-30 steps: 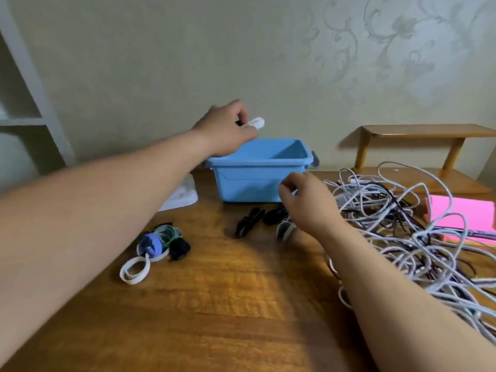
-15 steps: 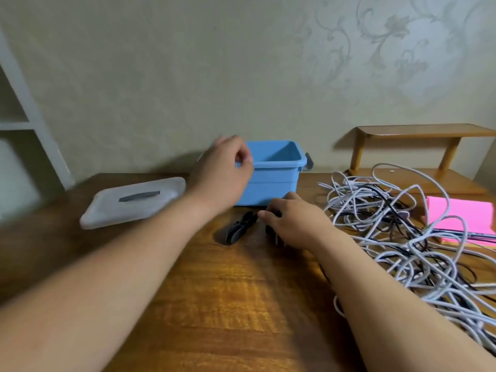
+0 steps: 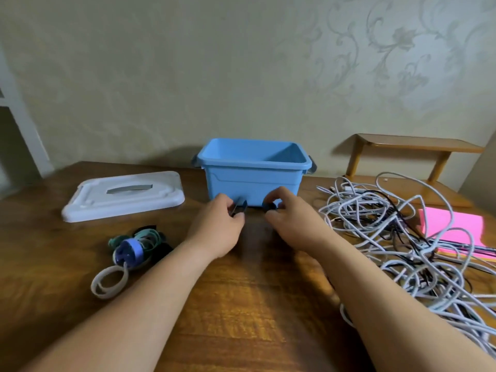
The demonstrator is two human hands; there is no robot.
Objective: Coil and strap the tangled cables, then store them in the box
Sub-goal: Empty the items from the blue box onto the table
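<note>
An open blue box (image 3: 253, 170) stands at the back of the wooden table. Just in front of it, my left hand (image 3: 217, 226) grips a flat black strap (image 3: 239, 206). My right hand (image 3: 290, 218) pinches a small black rolled strap (image 3: 269, 207) beside it. A big tangle of white and black cables (image 3: 397, 237) covers the table's right side, touching my right forearm. A bundle of coloured straps (image 3: 134, 245) with a white loop lies to the left.
The box's white lid (image 3: 123, 196) lies flat at the back left. A pink sheet (image 3: 453, 224) sits under the cables at the right. Behind it stands a low wooden shelf (image 3: 413, 146). A wall runs close behind the table.
My left hand came down from above the box to the table and took hold of the flat black strap. My right hand stayed at the black straps. The view shifted.
</note>
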